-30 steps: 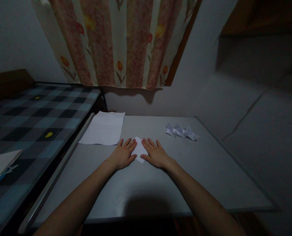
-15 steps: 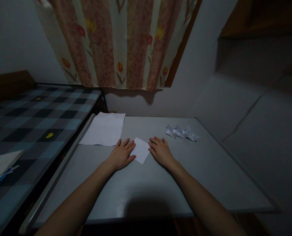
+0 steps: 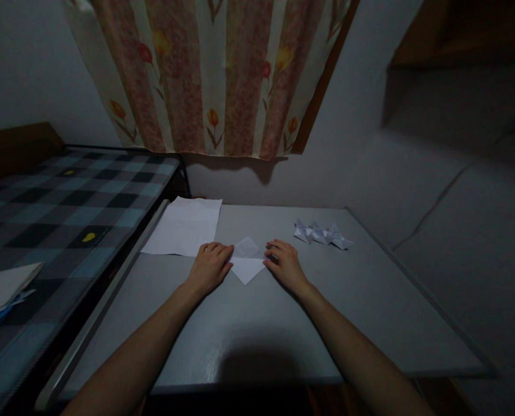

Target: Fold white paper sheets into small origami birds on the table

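The bare left hand (image 3: 210, 266) and bare right hand (image 3: 285, 267), fingers bent, were at the left and right corners of a small white folded-paper diamond (image 3: 247, 269) on the pale-grey table (image 3: 196, 344); whether either pinched it could not be told

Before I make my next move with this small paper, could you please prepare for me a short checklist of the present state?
1. Small paper on the table, between the hands: ok.
2. Left hand at the paper's left corner: ok.
3. Right hand at the paper's right corner: ok; grip firmness cannot tell.
4. Paper fully flat: cannot tell; its far part looks darker.
5. Left hand clear of the large sheet: cannot tell; they overlap in view.
6. Folded paper pieces apart from the right hand: ok.
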`<state>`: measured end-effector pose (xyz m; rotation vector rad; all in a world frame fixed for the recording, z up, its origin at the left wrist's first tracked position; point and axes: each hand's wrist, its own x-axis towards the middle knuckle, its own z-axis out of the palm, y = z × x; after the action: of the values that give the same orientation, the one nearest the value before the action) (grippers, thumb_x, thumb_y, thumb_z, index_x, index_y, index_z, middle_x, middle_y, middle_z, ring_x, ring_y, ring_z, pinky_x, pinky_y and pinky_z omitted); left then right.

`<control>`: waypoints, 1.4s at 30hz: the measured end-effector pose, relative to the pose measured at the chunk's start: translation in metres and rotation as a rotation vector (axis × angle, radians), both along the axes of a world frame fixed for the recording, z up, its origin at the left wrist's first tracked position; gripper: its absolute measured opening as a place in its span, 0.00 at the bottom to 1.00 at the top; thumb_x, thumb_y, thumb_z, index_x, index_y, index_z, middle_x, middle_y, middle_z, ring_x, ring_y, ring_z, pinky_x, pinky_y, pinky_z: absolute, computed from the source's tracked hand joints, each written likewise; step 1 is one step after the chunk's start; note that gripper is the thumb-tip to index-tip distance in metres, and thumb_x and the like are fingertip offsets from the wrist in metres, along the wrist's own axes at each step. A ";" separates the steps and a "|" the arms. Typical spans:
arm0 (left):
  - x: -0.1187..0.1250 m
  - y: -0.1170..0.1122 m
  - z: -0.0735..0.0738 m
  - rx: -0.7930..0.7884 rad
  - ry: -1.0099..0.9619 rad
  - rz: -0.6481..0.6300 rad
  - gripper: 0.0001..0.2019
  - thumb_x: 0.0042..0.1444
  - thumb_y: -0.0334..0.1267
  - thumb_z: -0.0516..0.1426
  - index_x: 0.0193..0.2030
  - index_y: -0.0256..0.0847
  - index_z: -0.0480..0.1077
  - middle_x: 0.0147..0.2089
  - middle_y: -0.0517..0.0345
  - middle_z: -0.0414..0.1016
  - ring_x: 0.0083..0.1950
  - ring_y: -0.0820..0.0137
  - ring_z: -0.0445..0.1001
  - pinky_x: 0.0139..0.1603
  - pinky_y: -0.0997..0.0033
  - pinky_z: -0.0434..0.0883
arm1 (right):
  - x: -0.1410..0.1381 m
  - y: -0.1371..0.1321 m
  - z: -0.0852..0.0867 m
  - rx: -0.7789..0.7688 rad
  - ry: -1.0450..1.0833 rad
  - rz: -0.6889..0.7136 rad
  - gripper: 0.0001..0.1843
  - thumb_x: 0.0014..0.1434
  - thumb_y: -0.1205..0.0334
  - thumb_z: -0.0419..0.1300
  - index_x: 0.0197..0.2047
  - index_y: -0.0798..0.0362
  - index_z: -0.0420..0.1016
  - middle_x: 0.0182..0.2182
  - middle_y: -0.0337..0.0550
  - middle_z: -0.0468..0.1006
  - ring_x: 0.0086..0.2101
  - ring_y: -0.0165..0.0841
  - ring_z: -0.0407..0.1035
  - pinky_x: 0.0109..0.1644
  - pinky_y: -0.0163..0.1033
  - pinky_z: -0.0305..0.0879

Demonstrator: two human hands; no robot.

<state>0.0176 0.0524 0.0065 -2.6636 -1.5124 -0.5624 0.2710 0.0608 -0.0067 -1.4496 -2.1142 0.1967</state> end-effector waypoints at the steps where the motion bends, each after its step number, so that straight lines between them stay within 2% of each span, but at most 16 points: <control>1: -0.001 0.000 0.000 0.000 -0.005 0.000 0.20 0.58 0.39 0.56 0.58 0.43 0.64 0.52 0.52 0.73 0.54 0.58 0.65 0.55 0.55 0.60 | 0.001 0.000 0.000 0.010 0.004 0.014 0.05 0.54 0.65 0.62 0.36 0.51 0.77 0.50 0.48 0.75 0.54 0.44 0.63 0.58 0.55 0.54; 5: -0.002 0.000 0.000 0.019 -0.034 -0.003 0.18 0.59 0.37 0.54 0.57 0.43 0.66 0.47 0.51 0.75 0.50 0.59 0.66 0.53 0.56 0.61 | 0.002 0.001 -0.001 0.059 0.012 0.072 0.07 0.54 0.68 0.61 0.34 0.49 0.79 0.48 0.45 0.77 0.54 0.42 0.64 0.58 0.53 0.54; 9: -0.002 0.001 -0.001 0.017 0.000 -0.074 0.11 0.61 0.36 0.51 0.43 0.44 0.74 0.43 0.53 0.76 0.48 0.61 0.67 0.51 0.56 0.61 | 0.001 -0.001 -0.002 0.074 0.003 0.163 0.13 0.52 0.73 0.58 0.35 0.47 0.80 0.47 0.42 0.78 0.54 0.41 0.63 0.59 0.52 0.54; 14: 0.000 -0.003 0.005 0.008 0.079 -0.117 0.09 0.56 0.32 0.54 0.39 0.42 0.75 0.41 0.51 0.75 0.46 0.61 0.67 0.49 0.56 0.61 | -0.008 -0.009 0.006 0.010 -0.066 0.189 0.15 0.50 0.75 0.57 0.33 0.48 0.81 0.46 0.41 0.79 0.53 0.41 0.65 0.60 0.54 0.51; 16: 0.002 -0.005 0.008 0.017 0.081 -0.112 0.08 0.57 0.37 0.54 0.36 0.41 0.75 0.39 0.50 0.75 0.45 0.60 0.67 0.49 0.55 0.61 | -0.013 -0.012 0.010 0.003 -0.080 0.168 0.11 0.51 0.72 0.59 0.32 0.49 0.80 0.45 0.42 0.79 0.53 0.42 0.65 0.61 0.55 0.49; 19: 0.007 -0.008 0.011 0.032 0.073 -0.103 0.16 0.58 0.49 0.54 0.33 0.39 0.74 0.37 0.49 0.74 0.45 0.59 0.67 0.49 0.55 0.60 | -0.019 -0.016 0.013 0.009 -0.111 0.185 0.06 0.54 0.65 0.61 0.35 0.51 0.79 0.45 0.45 0.79 0.53 0.43 0.65 0.62 0.57 0.47; 22: 0.012 -0.011 0.012 0.039 0.094 -0.093 0.21 0.53 0.58 0.56 0.32 0.39 0.73 0.37 0.49 0.74 0.44 0.59 0.67 0.48 0.55 0.60 | -0.023 -0.018 0.011 0.010 -0.170 0.288 0.12 0.59 0.64 0.58 0.45 0.51 0.76 0.50 0.46 0.77 0.55 0.41 0.63 0.63 0.56 0.47; 27: 0.017 -0.014 0.011 0.008 0.098 -0.086 0.25 0.51 0.62 0.56 0.33 0.38 0.73 0.38 0.49 0.73 0.43 0.59 0.69 0.48 0.57 0.60 | -0.030 -0.018 0.006 -0.015 -0.312 0.441 0.23 0.59 0.71 0.54 0.58 0.53 0.68 0.58 0.48 0.69 0.60 0.38 0.58 0.65 0.52 0.49; 31: 0.019 -0.015 0.011 -0.024 0.091 -0.081 0.24 0.52 0.62 0.56 0.34 0.38 0.72 0.38 0.49 0.73 0.42 0.60 0.70 0.45 0.58 0.61 | -0.033 -0.019 0.009 -0.044 -0.364 0.433 0.24 0.58 0.71 0.56 0.58 0.54 0.68 0.58 0.51 0.69 0.59 0.39 0.60 0.64 0.52 0.51; 35: 0.020 -0.016 0.011 -0.041 0.097 -0.071 0.23 0.51 0.60 0.57 0.34 0.39 0.72 0.39 0.49 0.73 0.42 0.60 0.71 0.45 0.58 0.61 | -0.030 -0.020 0.013 -0.056 -0.373 0.411 0.23 0.57 0.71 0.57 0.56 0.52 0.69 0.58 0.49 0.70 0.58 0.40 0.61 0.63 0.52 0.52; 42: 0.020 -0.015 0.011 -0.050 0.119 -0.054 0.23 0.50 0.60 0.58 0.35 0.38 0.72 0.38 0.50 0.73 0.42 0.59 0.71 0.46 0.58 0.62 | -0.014 -0.022 0.022 -0.079 -0.391 0.314 0.15 0.59 0.69 0.55 0.47 0.50 0.76 0.52 0.44 0.76 0.57 0.42 0.63 0.63 0.55 0.51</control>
<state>0.0375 0.0371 0.0179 -2.7283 -1.4455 -0.3659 0.2571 0.0390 0.0151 -1.2692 -2.6787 0.1217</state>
